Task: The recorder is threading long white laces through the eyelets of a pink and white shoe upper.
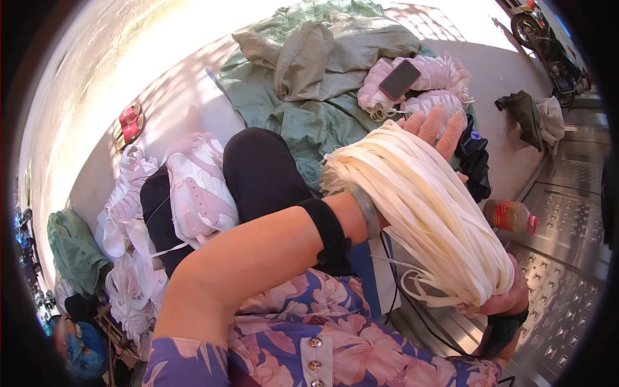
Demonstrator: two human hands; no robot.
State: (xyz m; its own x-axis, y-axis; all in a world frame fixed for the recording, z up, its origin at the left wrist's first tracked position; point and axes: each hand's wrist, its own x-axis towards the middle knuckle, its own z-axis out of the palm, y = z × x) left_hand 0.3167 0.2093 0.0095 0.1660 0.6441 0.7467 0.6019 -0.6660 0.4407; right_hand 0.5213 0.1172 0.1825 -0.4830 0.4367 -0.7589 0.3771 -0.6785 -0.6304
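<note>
A thick bundle of flat cream shoelaces [425,213] spans the space between my two hands. My left hand [438,129] passes behind its upper end, and the fingers stick out beyond it, stretched and apart; the palm is hidden by the laces. At the lower end, my right hand [506,293] is closed round the laces. Some loose ends hang toward my lap. On my left thigh rests a pink and white sneaker upper [200,187], apart from both hands.
Pink and white uppers [445,71] lie ahead on green sacking [309,129], with a phone [400,80] on top. More uppers [132,277] are piled at my left. A plastic bottle [512,216] lies at the right, by metal sheeting [561,258]. Red sandals [130,126] sit far left.
</note>
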